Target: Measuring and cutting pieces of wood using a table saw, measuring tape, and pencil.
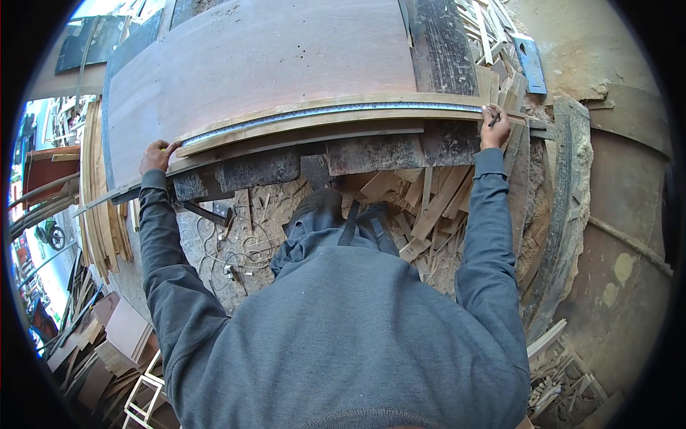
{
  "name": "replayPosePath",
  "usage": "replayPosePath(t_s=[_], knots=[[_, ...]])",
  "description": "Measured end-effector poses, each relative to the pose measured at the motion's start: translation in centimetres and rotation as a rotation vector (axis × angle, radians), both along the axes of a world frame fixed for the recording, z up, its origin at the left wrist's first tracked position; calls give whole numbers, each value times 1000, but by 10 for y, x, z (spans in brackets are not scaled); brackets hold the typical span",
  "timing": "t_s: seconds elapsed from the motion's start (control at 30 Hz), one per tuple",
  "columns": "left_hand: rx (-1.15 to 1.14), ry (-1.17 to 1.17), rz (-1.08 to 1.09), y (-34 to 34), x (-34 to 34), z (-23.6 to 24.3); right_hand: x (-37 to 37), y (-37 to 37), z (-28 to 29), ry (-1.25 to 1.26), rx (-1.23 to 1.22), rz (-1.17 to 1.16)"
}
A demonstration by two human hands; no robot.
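Observation:
A long pale measuring strip [321, 109] with dark graduations lies along a narrow wooden board [271, 126] at the near edge of the workbench. Whether it is a tape or a stiff rule I cannot tell. My left hand [155, 156] is closed at its left end, with the thumb pressed toward the board's end. At the other end, my right hand [495, 130] pinches a thin dark pencil-like marker [494, 120], its fingers close to the strip. The board rests by the front edge of a large plywood sheet [279, 61].
Below the bench's dark, rough front beams [379, 154], offcuts [443, 204] and a loose cable [246, 243] litter the floor. Long wooden strips [96, 186] lean at the left. A rough timber slab [564, 207] stands on the right, and a blue level-like tool [529, 63] lies beyond.

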State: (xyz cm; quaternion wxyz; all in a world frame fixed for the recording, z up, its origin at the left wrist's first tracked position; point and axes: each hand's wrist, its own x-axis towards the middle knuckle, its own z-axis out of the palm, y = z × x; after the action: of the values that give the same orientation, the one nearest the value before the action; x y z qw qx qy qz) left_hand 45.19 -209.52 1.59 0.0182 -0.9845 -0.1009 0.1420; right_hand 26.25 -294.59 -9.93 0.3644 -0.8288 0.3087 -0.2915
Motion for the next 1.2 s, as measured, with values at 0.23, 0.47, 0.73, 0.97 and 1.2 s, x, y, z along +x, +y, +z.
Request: replayPosePath(t_s=[0.23, 0.47, 0.73, 0.97, 1.2], knots=[[-60, -17, 74, -3, 5, -8, 16, -17, -7, -91, 177, 52], [60, 7, 49, -13, 12, -6, 18, -1, 19, 11, 95, 98], [6, 75, 68, -12, 8, -2, 34, 156, 75, -84, 8, 394], [10, 91, 63, -11, 13, -8, 56, 308, 78, -44, 142, 845], [21, 131, 53, -11, 20, -9, 100, 334, 57, -69, 277, 872]])
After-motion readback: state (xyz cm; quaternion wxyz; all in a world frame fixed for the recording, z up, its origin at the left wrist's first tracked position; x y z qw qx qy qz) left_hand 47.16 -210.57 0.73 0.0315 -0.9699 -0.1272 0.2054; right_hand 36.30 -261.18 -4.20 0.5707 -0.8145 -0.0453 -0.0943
